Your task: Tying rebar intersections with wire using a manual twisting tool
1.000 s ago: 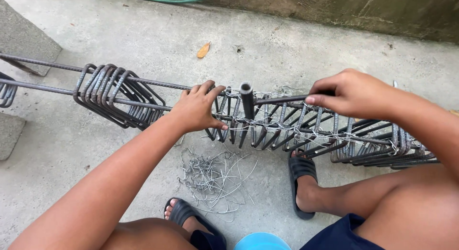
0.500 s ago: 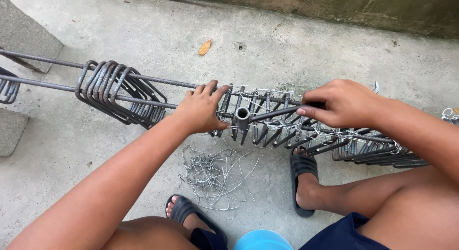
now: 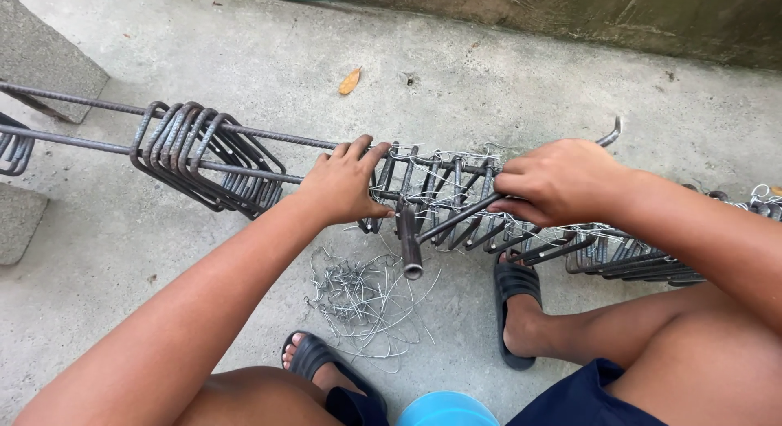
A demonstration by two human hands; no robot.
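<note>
Over the rebar cage (image 3: pixel 456 198) the left hand (image 3: pixel 346 186) presses spread fingers on stirrups; the right hand (image 3: pixel 558 182) grips a hooked twisting tool (image 3: pixel 444 226) — its handle hidden, wire ties probably underneath.

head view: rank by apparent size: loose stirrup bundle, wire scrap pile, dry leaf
1. loose stirrup bundle, largest.
2. wire scrap pile, somewhat smaller, though nearer the camera.
3. dry leaf, clearly smallest, farthest off.
</note>
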